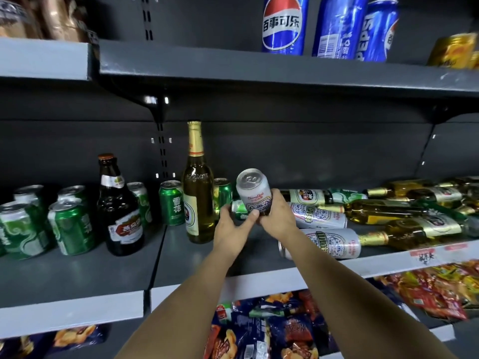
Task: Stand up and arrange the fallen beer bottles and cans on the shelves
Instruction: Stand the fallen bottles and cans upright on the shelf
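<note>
A white beer can [253, 190] is held upright just above the middle shelf [77, 270], tilted slightly left. My right hand [278, 216] wraps its right side and my left hand [233, 230] touches its lower left with the thumb. A tall clear bottle with gold foil [197, 187] stands just left of it, and a dark brown bottle [119, 211] stands further left. To the right lie two white cans [318, 215] [329, 242] and several fallen gold-necked bottles [404, 216]. A small green can [239, 209] lies behind my hands.
Green cans [71, 226] stand in a group at the left, and two more [171, 202] flank the tall bottle. Blue cola cans [283, 24] stand on the upper shelf [259, 71]. Snack bags [280, 330] fill the shelf below.
</note>
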Available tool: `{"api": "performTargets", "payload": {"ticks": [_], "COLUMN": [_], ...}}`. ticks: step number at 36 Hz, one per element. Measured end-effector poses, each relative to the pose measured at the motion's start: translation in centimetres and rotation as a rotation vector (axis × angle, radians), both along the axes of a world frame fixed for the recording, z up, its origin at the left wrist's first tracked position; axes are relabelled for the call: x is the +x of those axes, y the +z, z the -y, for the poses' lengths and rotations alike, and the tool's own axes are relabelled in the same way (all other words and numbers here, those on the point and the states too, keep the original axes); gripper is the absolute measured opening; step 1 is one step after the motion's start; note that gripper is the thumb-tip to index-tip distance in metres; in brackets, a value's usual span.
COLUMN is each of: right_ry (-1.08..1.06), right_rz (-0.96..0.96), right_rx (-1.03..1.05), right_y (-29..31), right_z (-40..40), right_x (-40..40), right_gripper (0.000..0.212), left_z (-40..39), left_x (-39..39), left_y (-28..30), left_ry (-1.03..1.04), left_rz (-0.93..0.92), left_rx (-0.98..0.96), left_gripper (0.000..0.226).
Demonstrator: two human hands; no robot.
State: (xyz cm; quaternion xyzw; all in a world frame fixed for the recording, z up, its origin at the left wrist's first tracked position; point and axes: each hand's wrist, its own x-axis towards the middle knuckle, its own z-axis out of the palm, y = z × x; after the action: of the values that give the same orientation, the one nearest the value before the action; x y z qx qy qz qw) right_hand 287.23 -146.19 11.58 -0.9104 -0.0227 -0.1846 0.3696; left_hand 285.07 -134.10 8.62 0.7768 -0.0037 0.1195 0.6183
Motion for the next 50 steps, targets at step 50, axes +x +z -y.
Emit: {"api": "performTargets", "payload": {"ticks": [50], "right_ry": [0.109], "right_rz": [-0.111], "right_rx": [-0.271], "right_y": [-0.3], "right_z": [-11.6], "right_x": [-4.6], "right_gripper": [0.042], "left_z": [-14.3], "left_x": [-8.1], "left_y": [0.8], "left_ry": [0.789], "left_rz": [0.555], "left_rx": [0.62], "left_gripper": [0.042]}}
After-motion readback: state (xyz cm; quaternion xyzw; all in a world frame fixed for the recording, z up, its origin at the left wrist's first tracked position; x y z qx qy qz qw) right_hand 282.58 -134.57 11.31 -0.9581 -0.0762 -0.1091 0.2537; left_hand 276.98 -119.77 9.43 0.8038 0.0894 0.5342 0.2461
